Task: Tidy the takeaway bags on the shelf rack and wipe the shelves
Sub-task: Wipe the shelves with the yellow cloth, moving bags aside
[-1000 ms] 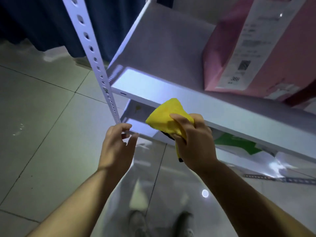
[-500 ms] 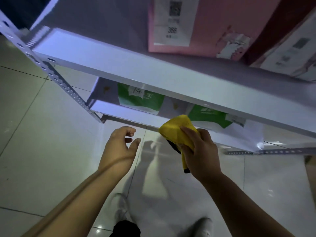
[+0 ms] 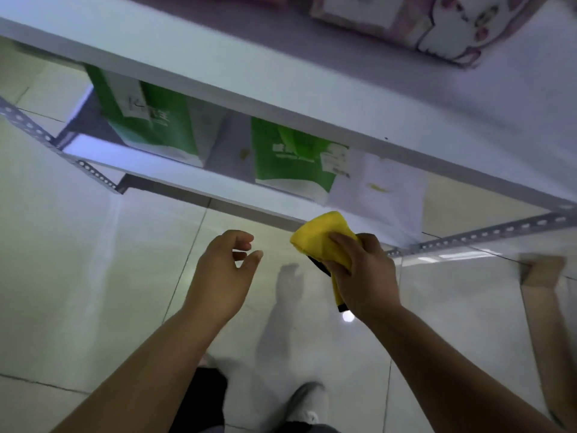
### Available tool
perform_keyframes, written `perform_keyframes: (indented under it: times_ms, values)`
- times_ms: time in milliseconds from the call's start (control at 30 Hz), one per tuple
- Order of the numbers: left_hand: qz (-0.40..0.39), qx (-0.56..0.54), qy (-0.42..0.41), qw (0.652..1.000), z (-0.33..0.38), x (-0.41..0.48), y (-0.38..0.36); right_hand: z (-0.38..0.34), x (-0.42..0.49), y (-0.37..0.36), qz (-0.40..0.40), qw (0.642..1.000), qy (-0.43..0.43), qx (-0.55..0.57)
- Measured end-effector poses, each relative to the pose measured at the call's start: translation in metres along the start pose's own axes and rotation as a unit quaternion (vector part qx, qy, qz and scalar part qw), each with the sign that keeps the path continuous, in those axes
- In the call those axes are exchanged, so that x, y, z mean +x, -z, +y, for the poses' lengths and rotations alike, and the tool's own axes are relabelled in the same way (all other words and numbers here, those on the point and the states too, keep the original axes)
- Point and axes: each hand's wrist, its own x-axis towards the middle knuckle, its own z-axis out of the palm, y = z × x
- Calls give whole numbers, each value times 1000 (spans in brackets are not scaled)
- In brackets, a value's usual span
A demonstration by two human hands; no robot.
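**Cloth held at the front edge of the lower shelf**

The right hand was closed around a bunched yellow cloth, fingers wrapped over its top, the cloth meeting the front edge of the lower shelf near its right end. The left hand hung free above the tiled floor, fingers loosely curled and spread, holding nothing. On the lower shelf stood two green takeaway bags: one towards the left end, the other near the middle, with a white bag just beside it at the right. A pink bag with a cartoon print rested on the upper shelf. Motion blur softened all detail.
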Motion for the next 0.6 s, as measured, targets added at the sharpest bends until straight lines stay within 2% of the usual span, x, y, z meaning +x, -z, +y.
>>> perform_keyframes:
  times_ms: [300, 600]
  values:
    - [-49, -6, -40, 998, -29, 50, -101, 82, 34, -55, 45, 993, -108, 3]
    - [-96, 64, -168, 979, -59, 131, -184, 138, 114, -116, 117, 986, -116, 26]
